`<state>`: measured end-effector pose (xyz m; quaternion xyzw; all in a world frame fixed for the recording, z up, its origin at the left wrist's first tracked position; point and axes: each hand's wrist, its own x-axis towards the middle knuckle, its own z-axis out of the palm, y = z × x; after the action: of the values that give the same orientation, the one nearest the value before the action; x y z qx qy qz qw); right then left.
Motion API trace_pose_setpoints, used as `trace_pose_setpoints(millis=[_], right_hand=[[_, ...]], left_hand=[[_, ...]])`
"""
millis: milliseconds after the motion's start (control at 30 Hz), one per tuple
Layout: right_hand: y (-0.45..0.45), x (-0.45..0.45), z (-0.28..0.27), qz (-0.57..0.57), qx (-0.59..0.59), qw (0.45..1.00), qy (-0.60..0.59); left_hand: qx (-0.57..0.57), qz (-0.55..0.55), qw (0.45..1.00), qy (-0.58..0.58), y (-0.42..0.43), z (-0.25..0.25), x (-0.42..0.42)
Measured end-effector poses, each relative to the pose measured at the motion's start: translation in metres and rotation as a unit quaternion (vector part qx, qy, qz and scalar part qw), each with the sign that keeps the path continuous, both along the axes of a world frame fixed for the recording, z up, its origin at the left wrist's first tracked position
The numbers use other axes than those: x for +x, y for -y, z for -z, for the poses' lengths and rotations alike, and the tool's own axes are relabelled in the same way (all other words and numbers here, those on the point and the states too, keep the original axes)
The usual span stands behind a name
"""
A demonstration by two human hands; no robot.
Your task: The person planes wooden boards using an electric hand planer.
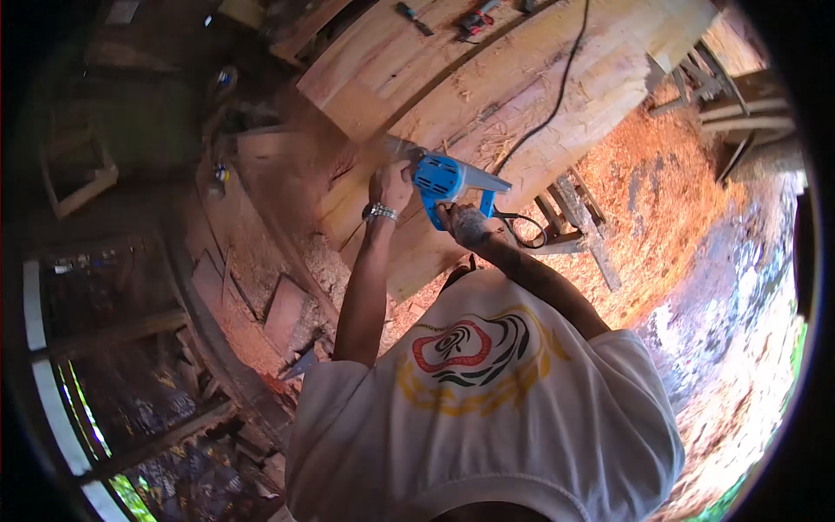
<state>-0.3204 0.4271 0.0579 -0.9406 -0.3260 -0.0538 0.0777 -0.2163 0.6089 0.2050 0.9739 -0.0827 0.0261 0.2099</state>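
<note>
A blue electric planer (437,177) with a long metal base rests on a wide wooden board (539,117), near its left end. My right hand (470,224), dusty with wood, is wrapped round the planer's rear handle. My left hand (393,184), with a metal-banded watch at its wrist, grips the planer's front left side; its fingers are partly hidden. A brown blur of dust hangs over the board's end just beyond my left hand. From the handle, a black power cord (544,233) loops to the right.
A red-and-black tool (475,24) and a small dark-handled tool (413,17) lie on the boards at the far side. Wooden supports (574,217) stand to the right. Shavings (648,204) cover the ground. Timber offcuts (283,311) lie at the left.
</note>
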Motion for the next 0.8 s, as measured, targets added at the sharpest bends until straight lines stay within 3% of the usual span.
trace_pose_setpoints(millis=[167,300,433,467,500,600,633,700,800], right_hand=[[-0.005,0.001,-0.008,0.023,0.004,1.000,0.009],[-0.002,-0.001,-0.021,0.037,0.024,0.999,-0.019],[-0.001,0.003,-0.024,0.029,0.082,0.990,-0.108],[0.000,-0.001,-0.024,0.029,0.015,0.999,0.031],[-0.001,-0.004,-0.022,0.034,0.011,0.999,0.031],[-0.009,-0.004,0.004,0.038,0.016,0.995,0.087],[-0.008,-0.005,-0.004,0.036,0.030,0.999,0.014],[0.000,-0.006,-0.019,0.024,0.066,0.998,0.003],[0.005,0.001,-0.038,0.034,0.103,0.983,-0.146]], left_hand=[[0.062,-0.022,0.997,-0.050,0.008,-0.009,0.007],[0.008,-0.044,0.998,-0.040,0.009,-0.033,-0.002],[-0.098,-0.071,0.987,0.101,-0.076,0.003,0.017],[-0.078,-0.097,0.987,0.106,-0.077,-0.016,0.012],[-0.057,-0.120,0.985,0.111,-0.078,-0.036,0.008],[0.108,0.034,0.979,0.169,-0.108,-0.009,0.016],[0.140,0.106,0.962,0.210,-0.084,-0.019,0.005],[-0.022,0.167,0.986,0.020,-0.032,-0.049,-0.014],[-0.009,0.236,0.971,-0.025,-0.021,-0.044,-0.014]])
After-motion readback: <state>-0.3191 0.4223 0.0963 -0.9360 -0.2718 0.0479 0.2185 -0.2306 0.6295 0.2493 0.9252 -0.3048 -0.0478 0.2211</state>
